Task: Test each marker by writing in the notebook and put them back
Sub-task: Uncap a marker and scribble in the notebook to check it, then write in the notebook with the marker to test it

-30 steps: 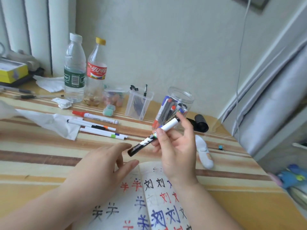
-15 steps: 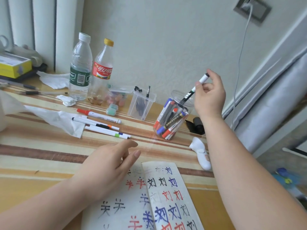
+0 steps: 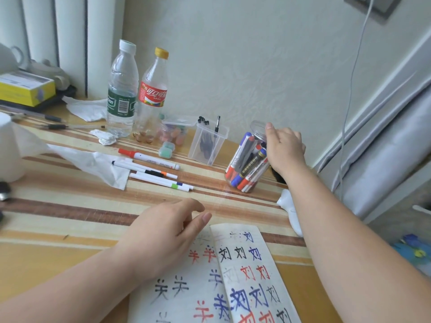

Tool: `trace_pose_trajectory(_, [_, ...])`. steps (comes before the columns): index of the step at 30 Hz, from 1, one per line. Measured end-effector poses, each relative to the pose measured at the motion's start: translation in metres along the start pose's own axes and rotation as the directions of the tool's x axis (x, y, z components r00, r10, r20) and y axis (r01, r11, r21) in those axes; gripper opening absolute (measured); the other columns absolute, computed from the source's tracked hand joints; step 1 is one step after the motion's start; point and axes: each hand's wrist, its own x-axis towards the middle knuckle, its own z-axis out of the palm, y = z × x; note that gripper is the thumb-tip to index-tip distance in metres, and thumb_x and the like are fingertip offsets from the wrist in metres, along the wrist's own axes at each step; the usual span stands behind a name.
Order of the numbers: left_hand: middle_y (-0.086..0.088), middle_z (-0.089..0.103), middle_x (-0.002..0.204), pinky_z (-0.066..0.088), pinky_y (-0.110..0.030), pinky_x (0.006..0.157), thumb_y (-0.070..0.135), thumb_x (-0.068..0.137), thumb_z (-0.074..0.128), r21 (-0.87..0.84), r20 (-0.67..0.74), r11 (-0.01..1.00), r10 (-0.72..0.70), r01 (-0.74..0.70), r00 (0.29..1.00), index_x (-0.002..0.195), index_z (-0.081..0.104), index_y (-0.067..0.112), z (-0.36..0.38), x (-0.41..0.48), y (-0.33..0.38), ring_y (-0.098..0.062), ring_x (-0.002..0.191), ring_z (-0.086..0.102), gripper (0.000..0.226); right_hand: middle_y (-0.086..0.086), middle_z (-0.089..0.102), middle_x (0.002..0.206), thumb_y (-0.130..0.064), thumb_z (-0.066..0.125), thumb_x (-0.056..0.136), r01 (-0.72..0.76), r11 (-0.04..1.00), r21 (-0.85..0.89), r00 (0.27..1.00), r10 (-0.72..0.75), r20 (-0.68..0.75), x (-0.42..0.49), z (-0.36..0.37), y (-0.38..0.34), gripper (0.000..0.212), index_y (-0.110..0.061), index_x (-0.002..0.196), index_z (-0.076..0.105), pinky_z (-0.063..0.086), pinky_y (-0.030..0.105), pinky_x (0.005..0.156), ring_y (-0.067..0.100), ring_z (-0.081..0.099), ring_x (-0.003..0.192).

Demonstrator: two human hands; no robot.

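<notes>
A clear plastic jar (image 3: 247, 169) full of red, blue and black markers leans at the back right of the table. My right hand (image 3: 285, 145) is against its mouth, thumb on the rim. The fingers are hidden behind the hand, and no marker shows in it. An open notebook (image 3: 233, 276) with black, red and blue characters lies at the near edge. My left hand (image 3: 163, 231) rests on its upper left corner with relaxed fingers. Three loose white markers (image 3: 154, 170) lie side by side left of the jar.
Two plastic bottles (image 3: 122, 89) stand at the back, beside a small clear box of pen parts (image 3: 207, 143) and a tub of erasers (image 3: 175, 134). Crumpled tissue (image 3: 93, 162) lies at the left. A white device (image 3: 291, 213) sits under my right forearm. A cable (image 3: 349, 89) hangs down the wall.
My right hand carried the black-and-white marker from over the notebook up to the jar, then dropped to the jar's mouth; the marker no longer shows in it. My left hand stayed put.
</notes>
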Motion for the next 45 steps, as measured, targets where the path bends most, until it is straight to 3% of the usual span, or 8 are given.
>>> trace_pose_trajectory(8, [0.015,0.065,0.078,0.051,-0.032,0.073,0.050,0.103,0.039,0.013,-0.021,0.999,-0.044,0.044,0.999,0.109,0.062,0.034,-0.006,0.001,0.000,-0.005,0.078,0.059,0.028,0.010,0.065,0.109,-0.018,0.064,0.088,0.458,0.881,0.117,0.763,-0.322,-0.560,-0.049,0.029,-0.019,0.019,-0.006,0.103,0.068,0.041,0.039,0.094,0.033,0.055,0.107])
trace_pose_trajectory(12, [0.006,0.063,0.073,0.051,-0.040,0.068,0.030,0.099,0.043,-0.018,-0.123,0.993,-0.122,0.121,0.985,0.086,0.059,0.024,-0.015,0.001,-0.007,-0.012,0.070,0.058,0.022,-0.008,0.061,0.084,-0.007,0.066,0.085,0.592,0.760,0.267,0.802,-0.586,-0.111,-0.084,0.064,-0.060,0.010,-0.013,0.090,0.072,0.051,0.039,0.084,0.016,0.055,0.088])
trace_pose_trajectory(18, [0.001,0.063,0.068,0.052,-0.047,0.065,0.026,0.093,0.044,-0.032,-0.190,0.973,-0.228,0.227,0.955,0.075,0.054,0.019,-0.030,-0.003,-0.015,-0.019,0.068,0.059,0.022,-0.005,0.062,0.108,-0.014,0.053,0.097,0.358,0.895,0.266,0.843,-0.432,0.320,-0.081,0.096,-0.115,0.032,-0.020,0.124,0.069,0.043,0.027,0.089,0.014,0.057,0.105])
trace_pose_trajectory(22, [0.003,0.067,0.066,0.054,-0.048,0.065,0.031,0.096,0.043,-0.059,-0.167,0.973,-0.232,0.225,0.958,0.072,0.054,0.017,-0.036,-0.007,-0.018,-0.018,0.066,0.063,0.030,-0.002,0.065,0.130,-0.016,0.056,0.096,0.283,0.944,0.173,0.840,-0.330,0.430,-0.058,0.109,-0.138,0.036,-0.022,0.131,0.063,0.049,0.035,0.099,0.022,0.060,0.118])
trace_pose_trajectory(31, [0.010,0.072,0.078,0.056,-0.048,0.066,0.039,0.102,0.041,-0.351,-0.282,0.902,-0.359,0.253,0.890,0.090,0.052,0.033,-0.040,-0.006,-0.024,-0.014,0.061,0.063,0.018,-0.006,0.068,0.088,-0.015,0.070,0.086,0.190,0.910,0.368,0.881,-0.323,0.345,-0.052,0.092,-0.130,0.015,-0.025,0.098,0.072,0.045,0.024,0.069,0.012,0.059,0.076])
trace_pose_trajectory(35, [0.018,0.060,0.101,0.056,-0.043,0.072,0.035,0.100,0.051,-0.348,-0.385,0.915,-0.336,0.203,0.859,0.113,0.050,0.034,-0.038,-0.004,-0.025,-0.011,0.075,0.059,0.012,0.002,0.070,0.069,-0.016,0.072,0.085,0.013,0.712,0.702,0.979,-0.150,0.134,-0.078,0.044,-0.105,0.011,-0.020,0.075,0.074,0.042,0.022,0.054,0.010,0.053,0.057])
trace_pose_trajectory(40, [0.019,0.060,0.116,0.049,-0.020,0.073,0.047,0.094,0.063,-0.290,-0.243,0.954,-0.157,0.083,0.957,0.139,0.049,0.035,-0.032,-0.006,-0.019,-0.004,0.086,0.060,0.048,0.011,0.057,0.062,-0.015,0.071,0.082,-0.264,0.245,0.933,0.958,-0.048,0.284,-0.125,-0.001,-0.070,0.017,-0.014,0.066,0.073,0.034,0.024,0.045,0.021,0.046,0.055])
trace_pose_trajectory(45, [0.015,0.071,0.080,0.049,-0.018,0.057,0.033,0.095,0.068,-0.204,-0.044,0.979,-0.012,0.003,0.999,0.110,0.067,0.041,-0.023,-0.013,-0.006,-0.003,0.063,0.062,0.017,0.015,0.049,0.077,-0.018,0.069,0.090,-0.377,-0.012,0.926,0.926,-0.031,0.376,-0.154,-0.003,-0.047,0.014,-0.011,0.078,0.066,0.035,0.023,0.046,0.014,0.045,0.061])
